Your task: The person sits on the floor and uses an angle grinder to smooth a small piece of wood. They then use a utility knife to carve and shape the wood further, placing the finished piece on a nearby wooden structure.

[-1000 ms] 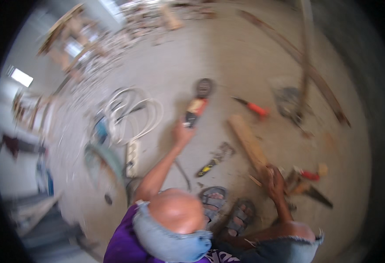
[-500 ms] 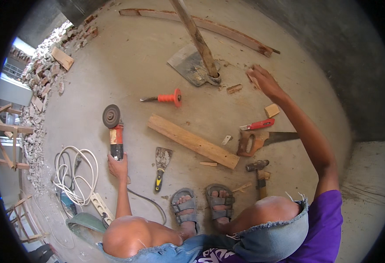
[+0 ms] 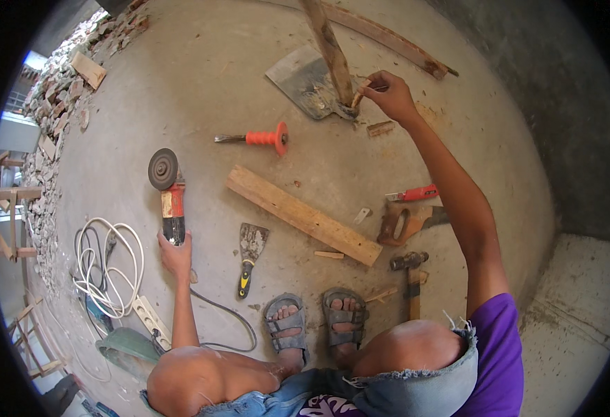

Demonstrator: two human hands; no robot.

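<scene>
My left hand is wrapped round the rear end of a red and black angle grinder, its dark disc pointing away from me. Out at the far right, my right hand pinches a thin wooden sliver. The sliver's lower end is at the joint where a wooden handle meets a broad metal hoe blade; whether it sits inside the socket I cannot tell. Just below that hand lies a short wood chunk.
A wooden plank, cold chisel, scraper, handsaw, red utility knife and hammer lie around. Left are coiled white cable, a power strip and rubble. A long timber lies at the back.
My right hand has moved left to the hoe's joint, bringing the wooden sliver against it. My left hand stays on the angle grinder. The whole view has shifted slightly.
</scene>
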